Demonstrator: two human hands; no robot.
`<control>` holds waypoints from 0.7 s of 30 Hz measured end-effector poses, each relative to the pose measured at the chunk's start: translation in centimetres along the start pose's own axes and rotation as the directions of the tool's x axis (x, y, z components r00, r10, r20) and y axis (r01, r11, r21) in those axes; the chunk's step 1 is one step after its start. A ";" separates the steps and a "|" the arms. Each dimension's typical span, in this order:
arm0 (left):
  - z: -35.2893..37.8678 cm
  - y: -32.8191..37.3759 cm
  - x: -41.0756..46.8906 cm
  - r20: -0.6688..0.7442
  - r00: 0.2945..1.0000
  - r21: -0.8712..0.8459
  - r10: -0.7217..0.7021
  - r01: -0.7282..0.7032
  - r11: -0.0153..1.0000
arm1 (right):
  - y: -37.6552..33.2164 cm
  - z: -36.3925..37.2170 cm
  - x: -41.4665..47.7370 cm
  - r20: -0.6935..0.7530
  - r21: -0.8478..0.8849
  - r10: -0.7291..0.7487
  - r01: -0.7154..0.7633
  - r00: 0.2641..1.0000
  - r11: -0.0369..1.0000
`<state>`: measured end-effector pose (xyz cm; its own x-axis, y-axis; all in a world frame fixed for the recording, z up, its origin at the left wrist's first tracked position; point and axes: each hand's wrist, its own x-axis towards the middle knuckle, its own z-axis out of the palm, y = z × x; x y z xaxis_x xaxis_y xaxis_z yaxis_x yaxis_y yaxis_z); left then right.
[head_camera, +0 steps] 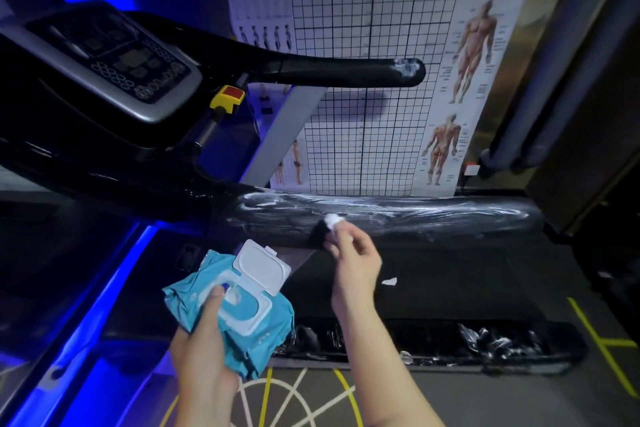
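Nearest me, my left hand (pixel 199 336) is gripping the teal wipes pack (pixel 266 336), with the thumb sitting on the opening and the white lid (pixel 263 265) flipped up and away. Just right of it, my right hand (pixel 355 263) is pinching a small white wad (pixel 333 220) against the lower handrail (pixel 433 215), which is showing white smears along most of its length. Plenty of open rail is running right to its rounded end. A white scrap (pixel 389 282) is lying on the belt (pixel 450 270) beside my wrist. Further back, the upper handrail (pixel 346 71) is sticking out with a smeared tip, with the console (pixel 114 55) to its left and the grid poster (pixel 363 10) behind.
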<state>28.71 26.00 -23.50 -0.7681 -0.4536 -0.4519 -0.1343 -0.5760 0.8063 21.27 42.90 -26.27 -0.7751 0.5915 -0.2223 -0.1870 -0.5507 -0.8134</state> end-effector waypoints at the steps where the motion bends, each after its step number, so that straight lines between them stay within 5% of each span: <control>1: 0.0 -0.1 0.0 -0.002 1.000 0.010 -0.003 0.003 1.000 | 0.4 0.2 -0.2 0.054 -0.042 0.045 -0.042 0.998 0.998; 6: 0.7 -0.6 0.6 -0.008 1.000 0.023 0.012 -0.012 1.000 | 0.0 -1.9 1.4 0.104 -0.156 0.028 -0.012 0.994 0.988; 17: 5.1 -2.7 -1.1 0.130 0.988 0.105 0.080 -0.094 0.990 | -4.6 -8.0 6.3 -0.293 -0.014 -0.114 0.115 0.949 0.993; 21: 5.1 -3.1 -1.5 0.148 0.985 0.149 0.085 -0.107 0.983 | -5.2 -10.2 7.3 -0.336 -0.134 -0.178 0.141 0.925 0.981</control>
<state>27.06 31.91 -23.34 -0.8610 -0.3953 -0.3201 -0.1425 -0.4165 0.8979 22.76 56.14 -29.15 -0.4807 0.8431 -0.2409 -0.2116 -0.3782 -0.9012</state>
